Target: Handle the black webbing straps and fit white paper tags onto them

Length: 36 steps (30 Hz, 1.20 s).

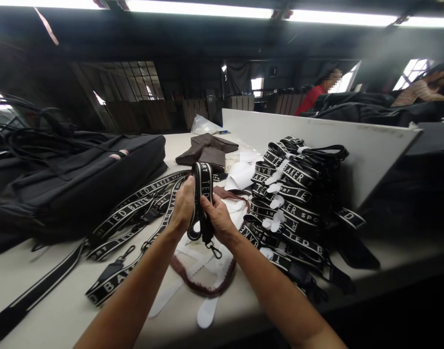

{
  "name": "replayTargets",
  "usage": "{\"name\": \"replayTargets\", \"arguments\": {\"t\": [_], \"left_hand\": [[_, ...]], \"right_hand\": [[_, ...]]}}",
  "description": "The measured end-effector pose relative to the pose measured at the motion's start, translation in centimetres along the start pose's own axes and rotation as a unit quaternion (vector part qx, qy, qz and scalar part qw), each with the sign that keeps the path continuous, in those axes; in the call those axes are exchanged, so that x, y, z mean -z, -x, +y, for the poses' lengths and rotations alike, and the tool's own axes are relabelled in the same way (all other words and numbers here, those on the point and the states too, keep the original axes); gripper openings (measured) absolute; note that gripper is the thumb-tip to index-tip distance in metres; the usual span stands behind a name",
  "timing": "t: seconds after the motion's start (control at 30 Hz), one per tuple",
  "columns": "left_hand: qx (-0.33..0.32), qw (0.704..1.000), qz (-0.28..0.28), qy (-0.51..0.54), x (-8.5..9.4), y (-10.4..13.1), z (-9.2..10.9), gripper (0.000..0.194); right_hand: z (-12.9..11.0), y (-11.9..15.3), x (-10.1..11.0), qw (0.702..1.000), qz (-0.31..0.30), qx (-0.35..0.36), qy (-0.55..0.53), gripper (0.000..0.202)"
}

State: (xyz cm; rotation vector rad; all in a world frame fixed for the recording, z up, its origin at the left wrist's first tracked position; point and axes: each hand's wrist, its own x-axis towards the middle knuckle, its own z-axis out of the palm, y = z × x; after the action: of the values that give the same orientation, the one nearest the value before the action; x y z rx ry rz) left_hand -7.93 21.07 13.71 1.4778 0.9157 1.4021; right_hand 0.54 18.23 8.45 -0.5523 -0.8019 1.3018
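both hands, left (183,203) and right (217,218), gripped a folded strap (202,194) left of the strap pile (298,203), mid-fold; binding likely followed.

I see a bag-making workshop, stacked logo straps (298,203) at my 2 o'clock, black bags (80,184) at 10 o'clock, long worktable (62,310), fluorescent tubes (200,8) at 12 o'clock, other workers (316,94) at far benches.
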Motion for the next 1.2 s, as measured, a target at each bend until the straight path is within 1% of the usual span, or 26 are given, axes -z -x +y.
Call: {"name": "replayTargets", "arguments": {"t": [0.07, 0.1, 0.17, 0.2, 0.27, 0.33, 0.4, 0.47, 0.5, 0.53, 0.57, 0.6, 0.63, 0.67, 0.7, 0.73, 0.77, 0.8, 0.87, 0.93, 1.0, 1.03, 1.1, 1.13, 1.2], "left_hand": [[-0.028, 0.994, -0.073, -0.08, 0.1, 1.2, -1.1, 0.054], [-0.04, 0.988, -0.106, -0.105, 0.0, 1.9, -1.5, 0.056], [-0.057, 0.978, -0.151, -0.133, -0.2, 3.0, -2.4, 0.059], [-0.059, 0.975, -0.166, -0.137, -0.4, 3.5, -2.8, 0.061], [-0.054, 0.974, -0.184, -0.124, -0.7, 4.4, -3.5, 0.062], [-0.051, 0.976, -0.185, -0.106, -0.8, 5.0, -4.1, 0.061], [-0.04, 0.979, -0.172, -0.097, -0.7, 5.4, -4.5, 0.059], [-0.028, 0.983, -0.154, -0.099, -0.3, 5.5, -4.6, 0.057], [-0.023, 0.984, -0.142, -0.108, 0.0, 5.5, -4.4, 0.055], [-0.017, 0.984, -0.134, -0.12, 0.4, 5.4, -4.2, 0.054], [-0.003, 0.982, -0.133, -0.131, 0.9, 5.2, -3.8, 0.053], [0.023, 0.979, -0.149, -0.135, 1.5, 5.1, -3.4, 0.053], [0.061, 0.973, -0.182, -0.126, 2.0, 4.8, -2.9, 0.052], [0.108, 0.963, -0.227, -0.099, 2.5, 4.6, -2.4, 0.049], [0.157, 0.946, -0.277, -0.057, 3.0, 4.4, -2.1, 0.046], [0.201, 0.925, -0.323, -0.009, 3.3, 4.2, -1.9, 0.042], [0.235, 0.903, -0.356, 0.041, 3.5, 4.2, -1.9, 0.038], [0.26, 0.886, -0.374, 0.088, 3.6, 4.2, -2.1, 0.036], [0.296, 0.868, -0.365, 0.16, 3.3, 4.5, -2.9, 0.034], [0.311, 0.866, -0.333, 0.206, 2.6, 5.1, -3.9, 0.036], [0.302, 0.878, -0.299, 0.219, 1.8, 5.7, -4.8, 0.041], [0.286, 0.892, -0.283, 0.205, 1.5, 6.0, -5.1, 0.043], [0.234, 0.927, -0.253, 0.148, 1.2, 6.2, -5.1, 0.042], [0.202, 0.943, -0.241, 0.11, 1.2, 6.0, -4.8, 0.04], [0.145, 0.964, -0.216, 0.051, 2.0, 5.2, -3.9, 0.034]], "right_hand": [[0.0, -0.2, 0.1, 0.999, 0.039, 0.028, 0.002, 0.05], [0.0, -0.2, 0.2, 0.997, 0.062, 0.045, 0.022, 0.048], [0.1, -0.2, 0.4, 0.985, 0.119, 0.085, 0.094, 0.042], [0.2, -0.1, 0.5, 0.974, 0.151, 0.101, 0.139, 0.039], [0.5, -0.2, 0.7, 0.941, 0.211, 0.121, 0.235, 0.034], [1.1, -0.3, 0.9, 0.9, 0.247, 0.134, 0.332, 0.03], [1.7, -0.4, 1.0, 0.862, 0.253, 0.142, 0.415, 0.026], [2.0, -0.5, 1.0, 0.84, 0.239, 0.139, 0.468, 0.025], [2.1, -0.5, 1.0, 0.841, 0.225, 0.131, 0.474, 0.025], [1.9, -0.4, 0.9, 0.855, 0.205, 0.118, 0.462, 0.025], [1.7, -0.4, 0.9, 0.884, 0.177, 0.098, 0.422, 0.026], [1.3, -0.4, 0.9, 0.922, 0.143, 0.07, 0.354, 0.029], [0.8, -0.5, 1.0, 0.959, 0.102, 0.033, 0.263, 0.032], [0.1, -0.6, 1.1, 0.985, 0.06, -0.004, 0.162, 0.036], [-0.5, -0.7, 1.2, 0.997, 0.024, -0.034, 0.066, 0.039], [-1.2, -0.8, 1.4, 0.999, -0.002, -0.051, -0.011, 0.041], [-1.7, -0.9, 1.6, 0.996, -0.019, -0.053, -0.064, 0.041], [-2.2, -1.0, 1.7, 0.994, -0.028, -0.044, -0.091, 0.039], [-2.4, -1.1, 2.0, 0.996, -0.016, 0.0, -0.084, 0.032], [-1.9, -1.2, 2.0, 0.998, 0.011, 0.052, -0.02, 0.03], [-1.0, -1.1, 1.8, 0.992, 0.043, 0.106, 0.059, 0.031], [-0.6, -1.0, 1.6, 0.985, 0.058, 0.131, 0.091, 0.032], [-0.2, -0.9, 1.4, 0.973, 0.085, 0.171, 0.131, 0.032], [-0.3, -0.9, 1.4, 0.97, 0.093, 0.178, 0.139, 0.032], [-0.7, -1.1, 1.8, 0.976, 0.081, 0.149, 0.134, 0.037]]}}
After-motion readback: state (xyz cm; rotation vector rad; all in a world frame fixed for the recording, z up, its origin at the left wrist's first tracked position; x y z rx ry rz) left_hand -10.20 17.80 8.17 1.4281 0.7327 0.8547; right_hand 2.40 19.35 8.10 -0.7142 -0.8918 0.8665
